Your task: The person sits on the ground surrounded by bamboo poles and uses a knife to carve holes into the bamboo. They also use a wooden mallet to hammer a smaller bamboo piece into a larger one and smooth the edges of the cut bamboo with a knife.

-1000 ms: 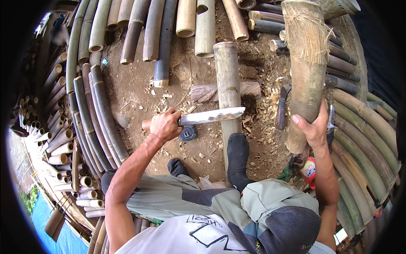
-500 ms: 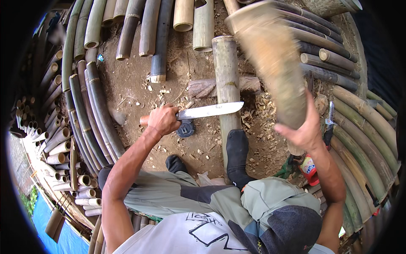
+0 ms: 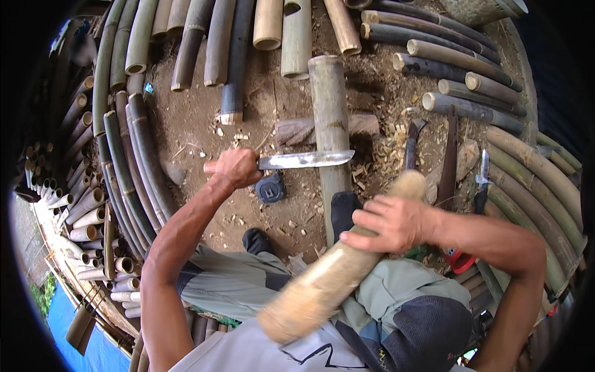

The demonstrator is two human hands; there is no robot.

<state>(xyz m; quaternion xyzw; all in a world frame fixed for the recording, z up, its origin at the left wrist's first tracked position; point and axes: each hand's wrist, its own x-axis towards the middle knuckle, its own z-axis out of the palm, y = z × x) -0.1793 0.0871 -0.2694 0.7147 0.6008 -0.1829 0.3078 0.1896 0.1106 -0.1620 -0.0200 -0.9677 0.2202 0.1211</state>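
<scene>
1. down here, no proper containers show; the nearest to one are the hollow bamboo tubes stacked at the left (image 3: 87, 211), whose open ends face up and look empty, dark inside.
2. underfoot is bare brown dirt (image 3: 198, 130) strewn with pale wood chips (image 3: 378, 167), thickest to the right of the upright pole.
3. round the patch of dirt lie long bamboo poles (image 3: 471, 80), greyish green to tan, fanned out at the top and right and bundled at the left; a strip of blue sheet (image 3: 68, 322) shows at the lower left rim.
4. at the right a dark-handled hooked tool (image 3: 412, 142), a long dark blade (image 3: 449, 158) and a pair of pliers (image 3: 482, 180) lie among the chips.
5. the left hand (image 3: 235, 167) is wrapped tight round the handle of a big knife (image 3: 307, 160), whose blade lies level across the side of a tan bamboo pole (image 3: 328, 124); that pole runs away from the person, a dark foot (image 3: 344, 214) against its near part.
6. the right hand (image 3: 390, 223) has fingers curled over a thick pale club of wood (image 3: 334, 273), blurred with motion, slanting from over the lap up toward the chips; the wood looks fibrous, light tan, wider at the near end.
</scene>
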